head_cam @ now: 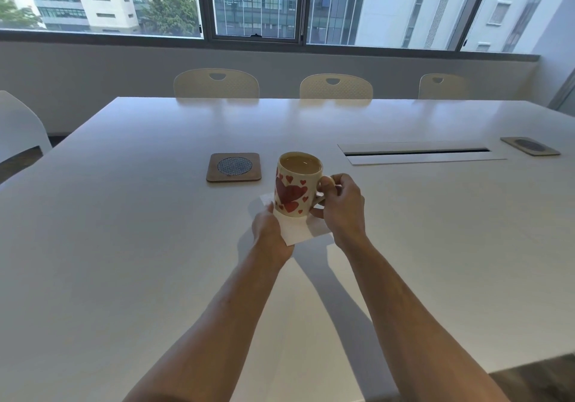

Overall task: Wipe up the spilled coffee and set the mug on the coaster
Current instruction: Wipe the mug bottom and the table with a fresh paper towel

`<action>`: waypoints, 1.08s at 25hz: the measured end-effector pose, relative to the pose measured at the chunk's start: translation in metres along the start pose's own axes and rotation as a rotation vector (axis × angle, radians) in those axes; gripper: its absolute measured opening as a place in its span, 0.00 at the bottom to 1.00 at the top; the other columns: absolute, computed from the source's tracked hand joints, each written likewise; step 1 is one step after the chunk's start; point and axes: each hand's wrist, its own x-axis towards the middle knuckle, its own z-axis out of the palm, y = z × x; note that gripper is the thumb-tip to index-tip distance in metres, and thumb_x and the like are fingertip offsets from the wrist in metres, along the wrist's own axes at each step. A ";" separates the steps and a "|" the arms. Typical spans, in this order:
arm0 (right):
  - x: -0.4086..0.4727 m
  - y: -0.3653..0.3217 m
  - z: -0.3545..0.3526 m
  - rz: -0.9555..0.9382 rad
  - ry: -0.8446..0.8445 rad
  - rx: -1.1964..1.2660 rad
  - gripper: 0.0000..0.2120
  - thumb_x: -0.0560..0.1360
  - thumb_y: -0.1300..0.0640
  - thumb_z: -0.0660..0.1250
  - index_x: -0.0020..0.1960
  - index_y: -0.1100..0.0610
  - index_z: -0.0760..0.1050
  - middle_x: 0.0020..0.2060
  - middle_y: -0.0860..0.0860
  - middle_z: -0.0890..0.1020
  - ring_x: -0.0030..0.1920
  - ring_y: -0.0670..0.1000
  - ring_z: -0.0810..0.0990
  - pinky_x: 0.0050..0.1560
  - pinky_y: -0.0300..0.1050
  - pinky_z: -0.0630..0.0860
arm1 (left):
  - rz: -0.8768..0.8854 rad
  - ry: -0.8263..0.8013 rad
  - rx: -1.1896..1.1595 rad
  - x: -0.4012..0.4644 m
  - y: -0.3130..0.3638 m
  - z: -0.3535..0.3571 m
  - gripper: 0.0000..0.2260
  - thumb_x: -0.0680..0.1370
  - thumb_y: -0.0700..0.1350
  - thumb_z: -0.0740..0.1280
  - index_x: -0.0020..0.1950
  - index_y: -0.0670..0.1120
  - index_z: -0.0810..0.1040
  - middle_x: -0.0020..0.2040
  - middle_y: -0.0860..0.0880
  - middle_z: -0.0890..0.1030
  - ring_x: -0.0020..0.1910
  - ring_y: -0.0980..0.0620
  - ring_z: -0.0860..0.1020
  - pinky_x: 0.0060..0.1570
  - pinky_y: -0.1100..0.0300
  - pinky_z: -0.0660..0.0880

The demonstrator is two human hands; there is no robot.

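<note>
Gripping the handle of the heart-patterned mug (295,188) with the right hand (342,205), fingers curled round the handle and thumb pressing against its top. Holding the mug upright, filled near the brim with pale coffee, over a white paper napkin (295,230); not clear whether the base is touching the napkin or hanging just above it. Pressing down on the napkin's near left corner with the left hand (269,230), palm down, fingertips hidden under or behind the mug, so how far they are curled cannot be told; seeming to lie flat on the paper rather than pinching it. Lying flat on the white conference table (124,246), the napkin, with one corner showing past the mug on the far left side. No spill plainly visible around the napkin.

Sitting just beyond and to the left of the mug, apart from it, the square wooden coaster (233,167) with a round blue-patterned inset. Resting far off at the right edge of the table, a second coaster (530,146) of the same kind. Running between the two, right of the mug, a long cable slot (417,152) in the tabletop. Standing along the far side, three cream chairs (336,87) under a wide window (255,3) facing office blocks.
</note>
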 end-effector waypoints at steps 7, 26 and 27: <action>0.004 0.005 0.002 -0.008 -0.004 -0.064 0.04 0.82 0.55 0.61 0.52 0.54 0.73 0.48 0.51 0.82 0.48 0.54 0.84 0.46 0.53 0.84 | 0.000 0.008 0.007 0.006 0.001 -0.001 0.17 0.83 0.46 0.50 0.55 0.46 0.79 0.44 0.42 0.86 0.48 0.41 0.82 0.40 0.50 0.81; 0.002 0.006 -0.003 -0.048 -0.048 -0.107 0.06 0.81 0.57 0.61 0.52 0.58 0.75 0.48 0.54 0.83 0.47 0.56 0.84 0.46 0.58 0.83 | -0.052 0.040 -0.098 0.026 0.014 -0.010 0.19 0.83 0.44 0.51 0.72 0.38 0.65 0.64 0.35 0.76 0.58 0.37 0.77 0.51 0.40 0.74; 0.002 0.005 -0.002 -0.054 -0.048 -0.109 0.06 0.81 0.56 0.62 0.53 0.58 0.75 0.48 0.54 0.83 0.47 0.55 0.84 0.47 0.58 0.83 | -0.047 0.040 -0.097 0.026 0.015 -0.010 0.19 0.83 0.44 0.51 0.73 0.38 0.65 0.64 0.35 0.75 0.59 0.36 0.77 0.52 0.40 0.74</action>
